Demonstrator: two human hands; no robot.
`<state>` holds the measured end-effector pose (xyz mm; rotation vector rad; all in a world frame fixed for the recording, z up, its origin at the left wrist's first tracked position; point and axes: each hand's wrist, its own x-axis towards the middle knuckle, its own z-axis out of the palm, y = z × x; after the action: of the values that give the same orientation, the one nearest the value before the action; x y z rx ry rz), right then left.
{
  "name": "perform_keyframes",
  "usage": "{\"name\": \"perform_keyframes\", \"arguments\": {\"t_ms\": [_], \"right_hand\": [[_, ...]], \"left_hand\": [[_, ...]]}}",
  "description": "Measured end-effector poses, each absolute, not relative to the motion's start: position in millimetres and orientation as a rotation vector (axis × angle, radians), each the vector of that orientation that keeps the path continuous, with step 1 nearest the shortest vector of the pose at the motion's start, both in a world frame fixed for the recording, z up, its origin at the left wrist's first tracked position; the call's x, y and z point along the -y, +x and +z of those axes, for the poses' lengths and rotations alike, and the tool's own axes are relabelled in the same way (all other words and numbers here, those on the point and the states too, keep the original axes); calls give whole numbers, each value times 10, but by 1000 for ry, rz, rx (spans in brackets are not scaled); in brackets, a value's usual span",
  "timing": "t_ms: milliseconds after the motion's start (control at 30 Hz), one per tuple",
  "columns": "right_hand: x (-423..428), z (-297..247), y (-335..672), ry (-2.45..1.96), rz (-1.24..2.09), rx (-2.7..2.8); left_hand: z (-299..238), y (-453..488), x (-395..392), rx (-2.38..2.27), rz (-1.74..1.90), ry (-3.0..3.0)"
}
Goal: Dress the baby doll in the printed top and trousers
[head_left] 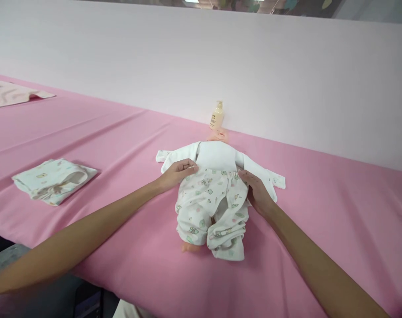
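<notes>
A baby doll [221, 134] lies on its back, head away from me, its face partly hidden. It wears a white top [216, 154], sleeves spread to both sides, and white printed pants [201, 190] bunched around the legs. One bare foot shows below the pant leg on the left; the other leg's end covers its foot. My left hand [179, 172] pinches the waistband at the doll's left-hand side in view, thumb and fingers closed. At the opposite side, my right hand [257, 190] is closed on the waistband edge, its thumb hidden.
A cream pump bottle [217, 117] stands behind the doll's head against the white wall [201, 66]. To the left lies a folded printed garment [55, 179] on the pink cloth [121, 145]. A pale pink cloth [15, 93] lies at the far left, and a phone [88, 302] shows below the table edge.
</notes>
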<state>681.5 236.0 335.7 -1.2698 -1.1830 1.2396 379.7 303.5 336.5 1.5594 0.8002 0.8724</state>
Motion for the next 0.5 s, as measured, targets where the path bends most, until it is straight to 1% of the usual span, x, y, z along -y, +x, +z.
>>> {"name": "perform_keyframes", "arguments": {"t_ms": [100,167,300,400,500], "right_hand": [[-2479,3562,6811,-1402,1038,1357],[-2618,3730,6747,-1437,927,1483],[-2985,3910,6673,-1473,904,1435],[-3162,3761,6765,-1566,955,1286],[-3149,3471,6895,-1613,1060,1138]], "left_hand": [[3554,3873,-3089,-869,862,1846],[3674,3984,-3175,-878,902,1914],[3731,4187,-3495,-893,1028,1668],[3561,4213,-3712,-980,1026,1450],[3299,4165,-3784,-1078,928,1435]]}}
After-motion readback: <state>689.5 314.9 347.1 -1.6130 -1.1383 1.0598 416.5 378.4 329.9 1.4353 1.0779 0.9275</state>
